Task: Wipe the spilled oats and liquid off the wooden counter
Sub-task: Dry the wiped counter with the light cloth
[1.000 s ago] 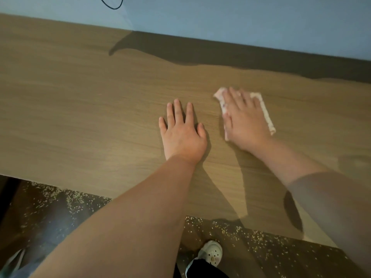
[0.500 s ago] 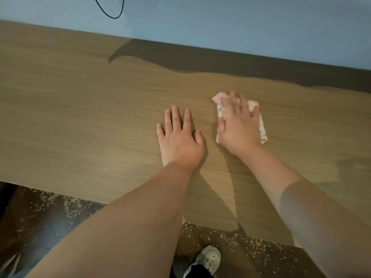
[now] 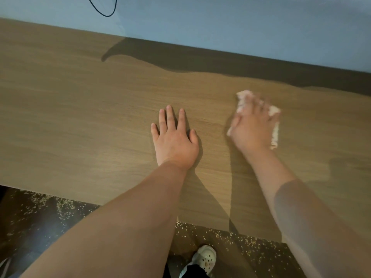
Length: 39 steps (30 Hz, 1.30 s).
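**Right hand [image 3: 251, 129] presses a white cloth [image 3: 274, 135] on the wooden counter [image 3: 80, 117]**

The right hand lies flat on top of the white cloth, with the palm down and the fingers stretched forward over it. The hand and the cloth are both blurred, so I cannot make out the single fingers well, but they do not look curled around the cloth. The cloth sticks out past the fingertips and along the right side of the hand, and a small corner shows on its left side. It lies on the right half of the counter, near the dark shadow [image 3: 220, 63] that runs along the back edge.

The left hand [image 3: 174, 139] rests flat on the counter just to the left of the right hand, apart from it and not touching the cloth. Its fingers are straight and a little spread, and it holds nothing.

The oats [image 3: 60, 205] are scattered on the dark floor [image 3: 30, 227] below the front edge of the counter, on the left and also on the right side. A white shoe [image 3: 204, 257] with holes stands on the floor between the two forearms. Behind the counter there is a blue-grey wall [image 3: 220, 21], and a black cable [image 3: 104, 11] hangs in a loop in front of it.
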{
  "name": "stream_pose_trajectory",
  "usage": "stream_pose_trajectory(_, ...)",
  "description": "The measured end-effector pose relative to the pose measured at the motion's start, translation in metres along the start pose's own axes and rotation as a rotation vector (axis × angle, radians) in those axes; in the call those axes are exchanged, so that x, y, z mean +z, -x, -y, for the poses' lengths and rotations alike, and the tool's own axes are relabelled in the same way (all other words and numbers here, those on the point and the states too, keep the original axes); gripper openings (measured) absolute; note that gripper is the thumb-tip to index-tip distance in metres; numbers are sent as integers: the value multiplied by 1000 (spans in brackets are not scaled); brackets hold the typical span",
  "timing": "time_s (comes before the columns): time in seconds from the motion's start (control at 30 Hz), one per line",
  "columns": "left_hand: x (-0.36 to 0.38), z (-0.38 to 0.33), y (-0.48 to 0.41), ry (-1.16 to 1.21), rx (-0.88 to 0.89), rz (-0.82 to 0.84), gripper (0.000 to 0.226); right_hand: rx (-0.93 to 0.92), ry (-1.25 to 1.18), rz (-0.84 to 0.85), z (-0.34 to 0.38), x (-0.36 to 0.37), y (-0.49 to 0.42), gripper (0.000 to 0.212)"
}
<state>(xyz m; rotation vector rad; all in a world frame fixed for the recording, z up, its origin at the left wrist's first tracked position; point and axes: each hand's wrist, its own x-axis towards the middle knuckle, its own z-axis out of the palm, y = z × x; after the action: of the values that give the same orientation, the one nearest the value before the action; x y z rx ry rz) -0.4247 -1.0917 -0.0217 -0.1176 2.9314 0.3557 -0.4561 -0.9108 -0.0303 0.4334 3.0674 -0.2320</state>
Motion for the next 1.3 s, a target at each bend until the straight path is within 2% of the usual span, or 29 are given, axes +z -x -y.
stream_pose_trajectory(0.1, -1, 0, 0, 11, -1, -6, 64, -496, 28, 95, 17, 1, 41, 57)
stream_pose_trajectory(0.13, -1, 0, 0, 11, -1, -4, 64, -586, 36, 124, 9, -3, 42, 57)
stream_pose_trajectory(0.17, 0, 0, 0, 8, -1, -1, 64, -592, 53, 119, -4, -7, 32, 57)
stream_pose_trajectory(0.2, 0, 0, 0, 3, -2, 0, 64, -513, 71, 84, -17, -8, 17, 56)
stream_pose_trajectory(0.27, -1, 1, -1, -3, -4, 2, 64, -181, 81, 13, -43, -10, -19, 56)
stream_pose_trajectory(0.33, 0, 0, 0, -3, -6, 4, 64, 157, 14, 21, -51, -16, -44, 59)
stream_pose_trajectory(0.37, 0, 0, 0, -6, -5, 4, 64, 258, -12, 44, -44, -16, -45, 62)
stream_pose_trajectory(0.4, 0, 0, 0, -10, -5, 7, 64, 287, -18, 63, -30, -14, -38, 63)
stream_pose_trajectory(0.43, 1, 1, 0, -12, -5, 9, 64, 237, -5, 52, -13, -9, -25, 64)
stream_pose_trajectory(0.53, 1, 0, 0, -5, -13, 9, 64, -226, 32, 79, 23, 4, 42, 64)
stream_pose_trajectory(0.57, 1, 0, 0, -2, -12, 8, 64, -325, 52, 121, 21, 4, 56, 65)
stream_pose_trajectory(0.6, 1, 0, 0, -1, -9, 12, 64, -336, 68, 139, 10, 1, 60, 65)
stream_pose_trajectory(0.67, 1, -1, 0, -4, -8, 21, 65, -139, 97, 61, -25, -5, 48, 63)
stream_pose_trajectory(0.77, -1, -1, 0, -5, -6, 41, 65, 302, 29, 15, -66, -11, 21, 60)
stream_pose_trajectory(0.83, -2, -1, 0, -8, -4, 48, 65, 418, -12, -33, -47, -10, 18, 60)
stream_pose_trajectory(0.87, -2, -1, 0, -8, -3, 52, 65, 373, -2, -48, -31, -8, 23, 60)
stream_pose_trajectory(0.9, -2, -1, 0, -9, -3, 58, 65, 242, 25, -29, -16, -3, 32, 60)
stream_pose_trajectory(1.0, -2, -1, 0, -9, -5, 58, 65, -425, 100, 144, -2, 4, 65, 60)
stream_pose_trajectory(1.03, -2, -1, 0, -11, -4, 60, 65, -571, 76, 184, -13, -4, 65, 58)
stream_pose_trajectory(1.07, -2, -1, 0, -15, -4, 64, 65, -615, 73, 193, -31, -9, 60, 57)
stream_pose_trajectory(1.1, -2, -1, 0, -19, -5, 64, 65, -553, 106, 185, -49, -12, 52, 57)
stream_pose_trajectory(1.13, -2, -2, 0, -20, -6, 59, 65, -392, 128, 162, -67, -14, 42, 59)
stream_pose_trajectory(1.23, -3, -2, 0, -21, -11, 54, 65, 267, 17, 12, -79, -15, 25, 66)
stream_pose_trajectory(1.27, -3, -2, 0, -21, -12, 55, 65, 368, -8, -16, -61, -14, 27, 66)
stream_pose_trajectory(1.3, -3, -2, 1, -21, -11, 53, 65, 353, -11, -18, -41, -10, 33, 66)
